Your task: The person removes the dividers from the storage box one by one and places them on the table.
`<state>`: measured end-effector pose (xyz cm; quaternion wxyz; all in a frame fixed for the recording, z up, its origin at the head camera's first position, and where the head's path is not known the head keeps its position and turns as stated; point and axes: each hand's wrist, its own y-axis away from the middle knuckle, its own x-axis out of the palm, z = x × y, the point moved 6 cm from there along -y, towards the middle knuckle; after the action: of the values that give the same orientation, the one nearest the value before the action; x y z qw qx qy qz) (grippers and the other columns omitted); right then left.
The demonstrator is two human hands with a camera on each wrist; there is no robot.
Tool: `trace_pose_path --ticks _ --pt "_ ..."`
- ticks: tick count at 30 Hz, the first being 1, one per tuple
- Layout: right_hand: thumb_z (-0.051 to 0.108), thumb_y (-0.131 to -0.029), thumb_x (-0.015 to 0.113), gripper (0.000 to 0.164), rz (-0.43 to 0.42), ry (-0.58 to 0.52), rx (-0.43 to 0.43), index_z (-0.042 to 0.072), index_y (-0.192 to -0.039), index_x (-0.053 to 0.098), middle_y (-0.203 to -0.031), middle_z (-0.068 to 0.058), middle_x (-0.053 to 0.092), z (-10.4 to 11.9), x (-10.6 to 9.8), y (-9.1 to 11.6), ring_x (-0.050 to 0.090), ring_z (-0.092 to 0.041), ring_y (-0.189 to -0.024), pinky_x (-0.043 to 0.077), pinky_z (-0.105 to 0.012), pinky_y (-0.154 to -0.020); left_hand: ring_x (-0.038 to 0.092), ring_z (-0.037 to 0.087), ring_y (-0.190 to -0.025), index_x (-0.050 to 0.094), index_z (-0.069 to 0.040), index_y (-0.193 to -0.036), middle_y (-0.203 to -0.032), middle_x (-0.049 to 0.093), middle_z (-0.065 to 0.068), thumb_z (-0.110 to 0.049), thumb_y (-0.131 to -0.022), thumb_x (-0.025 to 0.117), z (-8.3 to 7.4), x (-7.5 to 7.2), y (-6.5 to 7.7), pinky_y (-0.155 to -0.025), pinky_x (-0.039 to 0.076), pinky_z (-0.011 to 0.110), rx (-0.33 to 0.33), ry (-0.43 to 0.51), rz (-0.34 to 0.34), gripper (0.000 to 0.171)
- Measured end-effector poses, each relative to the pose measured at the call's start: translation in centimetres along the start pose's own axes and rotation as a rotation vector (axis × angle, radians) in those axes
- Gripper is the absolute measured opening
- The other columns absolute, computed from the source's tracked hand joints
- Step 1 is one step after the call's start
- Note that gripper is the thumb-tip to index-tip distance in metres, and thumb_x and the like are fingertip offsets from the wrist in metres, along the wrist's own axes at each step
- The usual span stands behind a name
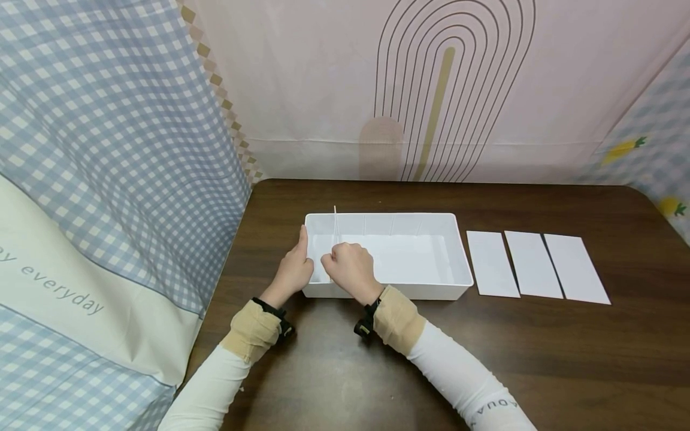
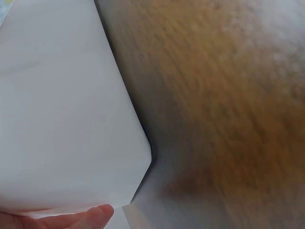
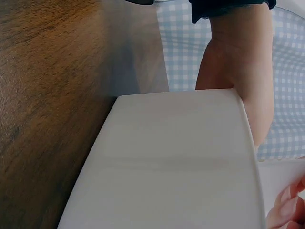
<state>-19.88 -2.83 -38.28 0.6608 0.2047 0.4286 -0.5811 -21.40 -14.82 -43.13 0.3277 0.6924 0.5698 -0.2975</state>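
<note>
A long white box [image 1: 388,291], open at the top, rests on the table. My left hand [image 1: 293,270] holds its left end, the index finger stretched along the end wall and the thumb over the rim. In the left wrist view, the left hand's fingers [image 2: 95,217] lie against the box's outer end. Inside the left part of the box stands a thin white panel [image 1: 335,220], seen nearly edge-on. My right hand [image 1: 351,266] reaches over the front rim with curled fingers and grips this panel, hiding its near part. The right fingertips [image 3: 288,207] show beyond the front wall.
Three flat white panels [image 1: 490,263] lie side by side on the dark wooden table [image 1: 539,359], right of the box. A pale patterned cloth [image 1: 312,72] hangs behind the table. Blue checked fabric [image 1: 108,120] hangs along the left side.
</note>
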Motion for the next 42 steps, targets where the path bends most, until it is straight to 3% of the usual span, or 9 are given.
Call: trace_pose_path --ticks 15,24,42 --pt "0.012 -0.075 0.047 0.040 -0.003 -0.003 0.005 0.016 -0.039 0.029 -0.036 0.008 0.025 0.2 -0.5 -0.1 0.019 -0.005 -0.033 0.012 -0.017 -0.033 0.037 0.019 -0.046 -0.004 -0.006 -0.143 -0.139 0.031 0.023 -0.004 -0.083 0.035 0.1 0.1 -0.1 -0.049 0.033 0.029 -0.008 -0.002 0.008 0.071" --pt "0.013 -0.075 0.047 0.040 -0.010 -0.011 0.001 0.016 -0.040 0.028 -0.037 0.008 0.022 0.3 -1.0 -0.1 0.016 -0.006 -0.035 0.011 -0.017 -0.034 0.031 0.016 -0.042 -0.002 -0.005 -0.143 -0.139 0.031 0.023 -0.003 -0.084 0.034 0.0 0.1 -0.1 -0.045 0.030 0.028 0.000 0.000 0.007 0.069" --pt "0.012 -0.073 0.048 0.039 -0.037 -0.029 0.004 0.016 -0.040 0.028 -0.040 0.008 0.019 0.6 -1.8 -0.1 0.016 -0.006 -0.039 0.012 -0.018 -0.036 0.037 0.019 -0.047 -0.004 -0.006 -0.142 -0.138 0.033 0.023 -0.003 -0.084 0.036 -0.1 0.1 -0.2 -0.048 0.033 0.028 0.001 -0.017 0.012 0.071"
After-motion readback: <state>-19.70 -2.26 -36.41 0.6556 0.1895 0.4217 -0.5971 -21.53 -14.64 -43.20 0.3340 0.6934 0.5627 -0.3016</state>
